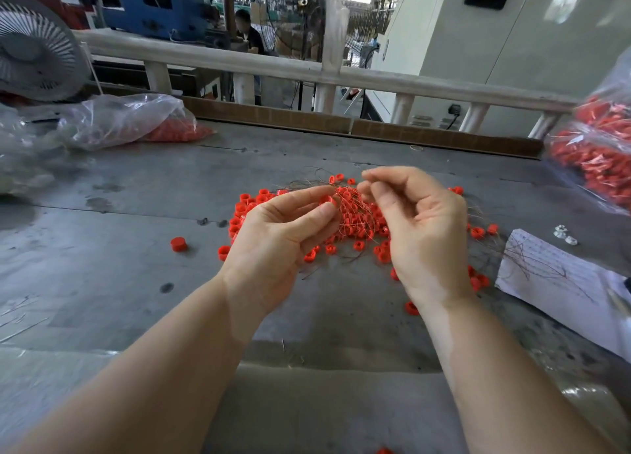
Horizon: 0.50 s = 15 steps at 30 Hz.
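Left hand (276, 235) pinches one red cap (326, 200) between thumb and forefinger, held just above the pile of caps (355, 230) at centre of the grey counter (102, 283). Right hand (420, 221) is curled, fingertips together over the wire strands (362, 214) tangled in the pile (cannot tell whether a strand is gripped). Lone cap (178, 244) at 9 o'clock of the pile. Clear bag (136, 119) at 10 o'clock, second bag (597, 160) at 2 o'clock, paper sheet (553, 283) at 4 o'clock.
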Each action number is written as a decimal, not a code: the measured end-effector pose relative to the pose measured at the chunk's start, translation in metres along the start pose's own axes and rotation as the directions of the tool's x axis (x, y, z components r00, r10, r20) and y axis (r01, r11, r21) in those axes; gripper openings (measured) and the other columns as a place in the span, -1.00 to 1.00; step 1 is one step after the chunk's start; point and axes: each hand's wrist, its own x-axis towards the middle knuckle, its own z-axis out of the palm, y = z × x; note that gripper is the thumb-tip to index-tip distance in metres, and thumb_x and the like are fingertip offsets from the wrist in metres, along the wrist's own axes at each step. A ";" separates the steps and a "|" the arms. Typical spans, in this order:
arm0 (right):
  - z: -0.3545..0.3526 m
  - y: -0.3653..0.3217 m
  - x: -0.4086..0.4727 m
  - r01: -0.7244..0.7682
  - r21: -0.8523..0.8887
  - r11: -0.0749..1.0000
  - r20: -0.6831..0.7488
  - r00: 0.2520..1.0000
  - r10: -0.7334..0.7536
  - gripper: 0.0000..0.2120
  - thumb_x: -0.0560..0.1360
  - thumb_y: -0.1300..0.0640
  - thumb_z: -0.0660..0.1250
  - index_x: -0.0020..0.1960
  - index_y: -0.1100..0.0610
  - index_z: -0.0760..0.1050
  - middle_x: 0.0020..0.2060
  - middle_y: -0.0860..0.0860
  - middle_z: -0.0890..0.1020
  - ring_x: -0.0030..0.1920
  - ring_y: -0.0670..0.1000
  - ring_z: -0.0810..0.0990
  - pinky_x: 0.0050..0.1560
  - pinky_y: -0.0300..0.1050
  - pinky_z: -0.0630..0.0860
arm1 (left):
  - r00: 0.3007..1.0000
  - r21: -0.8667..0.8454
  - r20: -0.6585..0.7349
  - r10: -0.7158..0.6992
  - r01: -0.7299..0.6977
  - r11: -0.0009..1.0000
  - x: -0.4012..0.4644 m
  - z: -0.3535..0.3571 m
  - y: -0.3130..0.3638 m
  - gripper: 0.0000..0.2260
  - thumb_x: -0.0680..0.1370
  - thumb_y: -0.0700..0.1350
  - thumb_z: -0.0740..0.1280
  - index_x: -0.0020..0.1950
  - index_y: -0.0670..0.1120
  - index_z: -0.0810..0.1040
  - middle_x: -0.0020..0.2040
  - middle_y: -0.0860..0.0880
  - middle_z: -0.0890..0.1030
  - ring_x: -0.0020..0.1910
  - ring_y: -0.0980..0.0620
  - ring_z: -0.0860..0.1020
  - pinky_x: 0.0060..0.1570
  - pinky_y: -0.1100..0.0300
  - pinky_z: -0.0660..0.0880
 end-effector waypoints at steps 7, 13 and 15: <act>-0.014 -0.003 0.006 0.221 -0.282 0.934 -0.341 0.886 -0.313 -0.86 0.55 0.34 0.26 0.02 0.19 0.56 -0.11 0.04 0.62 -0.07 0.03 0.62 0.03 -0.13 0.51 | 1.000 0.005 -0.004 -0.021 0.021 1.000 0.002 -0.003 -0.001 -0.84 0.22 -0.28 0.40 -0.28 -0.11 0.70 -0.28 -0.06 0.68 -0.26 0.09 0.66 -0.24 0.34 0.56; -0.027 -0.001 0.012 0.294 -0.529 0.796 -0.329 0.794 -0.512 -0.87 0.53 0.36 0.27 -0.04 0.33 0.60 -0.16 0.10 0.41 -0.15 -0.10 0.43 0.01 -0.32 0.38 | 0.996 -0.087 0.062 -0.058 0.064 0.994 0.003 -0.005 0.000 -0.80 0.26 -0.30 0.36 -0.21 -0.11 0.72 -0.20 -0.07 0.69 -0.19 0.10 0.66 -0.21 0.35 0.55; -0.026 0.003 0.010 0.311 -0.575 0.757 -0.237 0.822 -0.518 -0.86 0.52 0.36 0.29 -0.03 0.33 0.62 -0.21 0.14 0.43 -0.18 0.03 0.46 -0.08 -0.12 0.47 | 0.994 -0.091 0.094 -0.059 0.067 0.994 0.002 -0.005 0.000 -0.78 0.27 -0.30 0.37 -0.18 -0.10 0.72 -0.19 -0.08 0.69 -0.20 0.09 0.66 -0.23 0.35 0.55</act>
